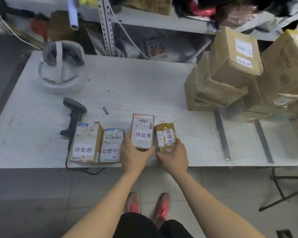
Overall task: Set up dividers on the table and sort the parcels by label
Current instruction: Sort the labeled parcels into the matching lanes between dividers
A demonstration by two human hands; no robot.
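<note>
Along the near edge of the surface (144, 83) four small parcels stand in a row. The left hand (134, 155) grips the near end of the tall parcel (142, 130), whose label reads 待处理. Just beside it, the right hand (175, 156) curls round the near end of the taped parcel (165, 136), marked 处理中. Both hands are clamped, one parcel each, and they almost touch.

Further left along the same edge sit the leftmost parcel (85, 143), marked 待处理, and the second parcel (111, 146), marked 処理中 in the same wording as the taped one. The labels therefore alternate along the row, so the sorting looks barely begun. A scanner (74, 114) lies just behind those two. A stack of boxes (227, 69) fills the far right corner.

Two grey strips (222, 134) run across the surface toward its right edge. Whether they are dividers or table seams I cannot tell.

The step in hand appears to be reading and grouping by label. The next move probably calls for carrying the tall parcel over to its match at the left and pairing the taped parcel with the second one, keeping the labels upward.
</note>
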